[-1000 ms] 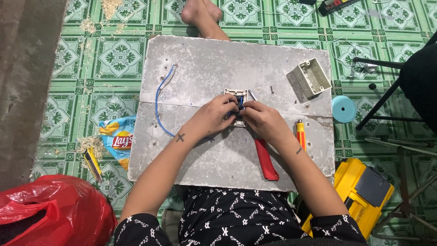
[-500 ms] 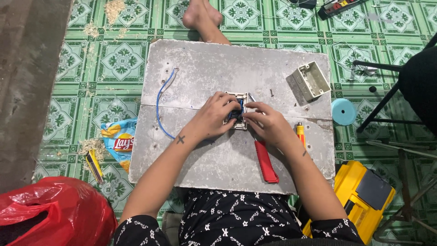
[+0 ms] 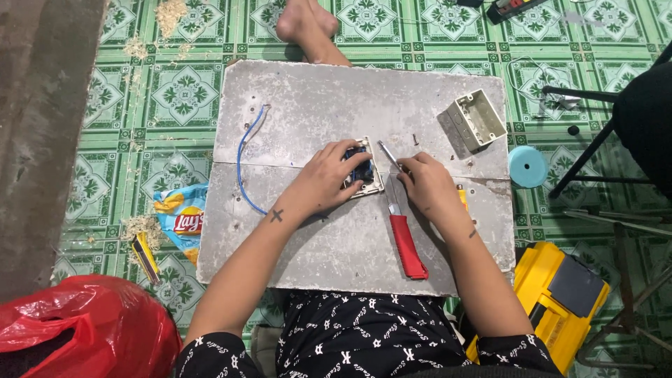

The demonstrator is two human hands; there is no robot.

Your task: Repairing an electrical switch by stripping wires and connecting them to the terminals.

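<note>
Landmark: grey board [image 3: 315, 105], flat on the green tiled floor [image 3: 91, 105].

Nearest edge of board: patterned black clothing [image 3: 364, 336] just below it. Red plastic bag [image 3: 77, 329] well off its near-left corner. Yellow toolbox [image 3: 560, 294] touching or just off its near-right corner.

On board, near half: red utility knife [image 3: 404, 241] lying right of centre, blade end pointing away, handle toward the near edge. Lying free, just left of the right forearm.

Left of board, on the tiles: blue and yellow snack bag [image 3: 183, 217] tucked at its left edge; yellow-handled tool [image 3: 145, 255] a bit further left, amid wood shavings.

Board centre: left hand [image 3: 323, 183] resting over a white switch plate [image 3: 365, 171], fingers curled and closed on its top and left side. Blue parts showing inside the plate. Right hand [image 3: 423, 185] just right of the plate, fingers bunched loosely near a thin metal screwdriver [image 3: 387, 154]; cannot tell whether gripping it or only touching. Orange-yellow handle [image 3: 462, 196] peeking out behind the right wrist.

Board left half: blue wire [image 3: 241, 168] in a loose curve, apart from the hands.

Board far-right corner: beige wall box [image 3: 478, 119], open side up. Small dark screw [image 3: 414, 140] between box and plate.

Off board right edge: light blue tape roll [image 3: 527, 166]. Past the far edge: bare foot [image 3: 304, 21].
</note>
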